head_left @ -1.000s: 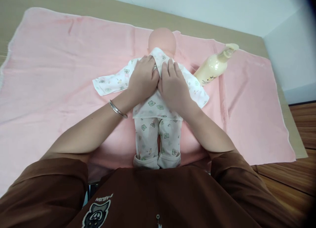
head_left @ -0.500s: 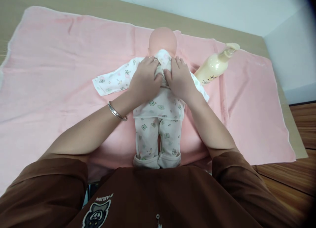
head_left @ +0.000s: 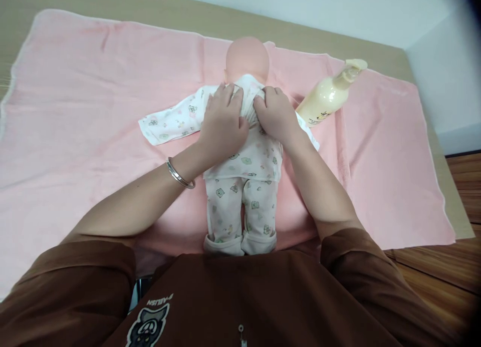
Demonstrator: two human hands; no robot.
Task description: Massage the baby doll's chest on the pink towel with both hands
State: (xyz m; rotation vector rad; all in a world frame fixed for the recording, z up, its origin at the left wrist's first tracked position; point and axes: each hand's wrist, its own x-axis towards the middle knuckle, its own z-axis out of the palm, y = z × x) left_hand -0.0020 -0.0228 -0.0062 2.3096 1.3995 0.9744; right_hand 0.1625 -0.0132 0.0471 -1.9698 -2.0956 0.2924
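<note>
A baby doll (head_left: pixel 248 59) lies on a pink blanket, its bald head away from me and no face showing. It wears a white printed shirt (head_left: pixel 250 159) and matching trousers (head_left: pixel 259 207) with turned-up cuffs. My left hand (head_left: pixel 224 119) rests flat on the upper left of the shirt, its fingers spread and pointing to the doll's head. My right hand (head_left: pixel 277 114) has its fingers curled at the upper right, pinching the shirt, and the cloth gathers in folds between the hands. One shirt sleeve stretches out to the left; the right sleeve is partly hidden by my forearm.
A cream pump bottle (head_left: pixel 326 99) lies tilted on the pink blanket (head_left: pixel 93 96), close to the right sleeve. The blanket covers most of a wooden table (head_left: pixel 338 41). White walls (head_left: pixel 300 4) rise behind, and brown wood planks (head_left: pixel 451 272) show at lower right.
My right hand's fingers have curled in and drawn the shirt together. My left hand has shifted slightly, its fingers more spread. The doll has hardly moved.
</note>
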